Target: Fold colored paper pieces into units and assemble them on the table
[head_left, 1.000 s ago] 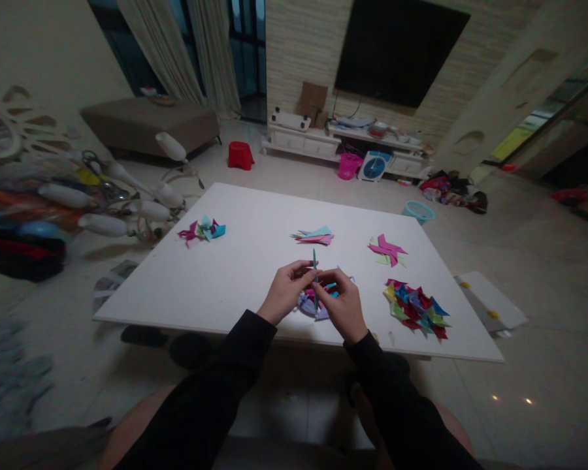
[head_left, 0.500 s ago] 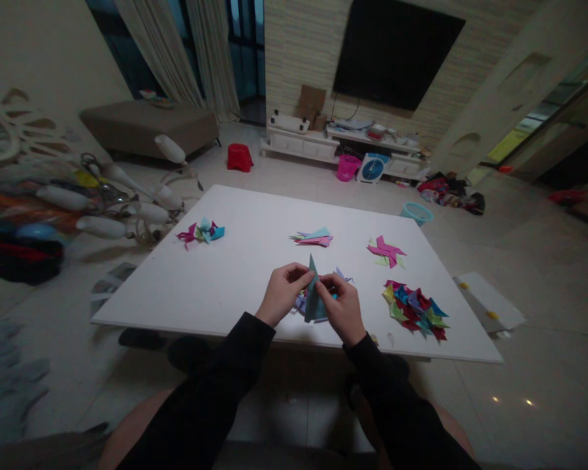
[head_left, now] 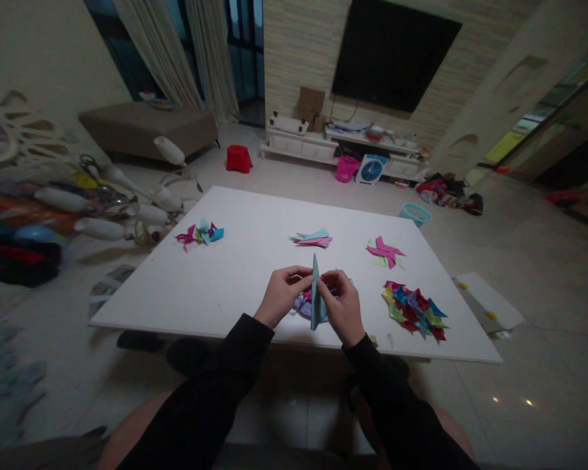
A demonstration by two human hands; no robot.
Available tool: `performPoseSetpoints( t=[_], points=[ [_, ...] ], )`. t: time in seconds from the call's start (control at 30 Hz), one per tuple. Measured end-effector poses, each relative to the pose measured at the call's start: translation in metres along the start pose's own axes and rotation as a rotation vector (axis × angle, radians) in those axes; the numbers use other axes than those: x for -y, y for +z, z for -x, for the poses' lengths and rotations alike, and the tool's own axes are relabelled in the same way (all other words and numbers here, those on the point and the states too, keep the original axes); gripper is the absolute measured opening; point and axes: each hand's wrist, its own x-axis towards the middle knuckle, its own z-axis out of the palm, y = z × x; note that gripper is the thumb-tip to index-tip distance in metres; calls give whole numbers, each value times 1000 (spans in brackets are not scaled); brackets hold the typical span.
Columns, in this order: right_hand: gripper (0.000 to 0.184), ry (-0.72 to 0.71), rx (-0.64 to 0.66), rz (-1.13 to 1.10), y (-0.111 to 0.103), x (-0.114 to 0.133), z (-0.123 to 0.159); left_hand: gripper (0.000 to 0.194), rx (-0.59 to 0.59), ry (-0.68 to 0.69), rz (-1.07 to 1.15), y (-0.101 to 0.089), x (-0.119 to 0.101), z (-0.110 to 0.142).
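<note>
A folded pale blue-green piece of paper (head_left: 315, 303) stands upright between my hands, seen nearly edge-on, its narrow tip pointing up. My left hand (head_left: 285, 294) pinches it from the left with thumb and fingers. From the other side my right hand (head_left: 342, 301) grips it too, thumb against the paper. Below and behind the hands lies a pile of purple and pink folded paper (head_left: 302, 305), partly hidden by them. Farther back on the white table (head_left: 245, 261) is a fanned stack of folded papers (head_left: 313, 237).
Colourful folded paper pieces (head_left: 414, 310) are heaped at the right, with a pink and green paper pinwheel shape (head_left: 386, 252) behind them. Paper cranes (head_left: 200, 234) sit at the far left. A lamp with white shades (head_left: 100, 228) is beyond the table's left edge.
The folded paper has turned so it shows more edge-on, and it has shifted slightly right. Both hands keep hold of it.
</note>
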Motion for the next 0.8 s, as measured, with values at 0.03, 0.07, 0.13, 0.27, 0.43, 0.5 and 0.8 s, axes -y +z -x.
performPoseSetpoints(
  t=[0.03, 0.07, 0.13, 0.27, 0.43, 0.5, 0.8],
  points=[
    [16, -2, 4, -12, 0, 0, 0, 29, 1, 1, 0, 0, 0, 0],
    [15, -5, 12, -22, 1, 0, 0, 30, -1, 2, 2, 0, 0, 0],
    [16, -12, 33, -40, 1, 1, 1, 32, 1, -1, 13, 0, 1, 0],
    [20, -31, 82, -67, 1, 2, 2, 36, -10, -8, 71, 0, 3, -1],
    [20, -46, 98, -72, 1, 2, 3, 36, -29, 13, 76, -2, 6, -2],
    [18, -45, 86, -70, 1, 1, 3, 35, -25, 24, 68, -2, 7, -3],
    [17, -34, 62, -93, 0, 1, 3, 35, -48, 26, 75, -2, 5, -2]
  ],
)
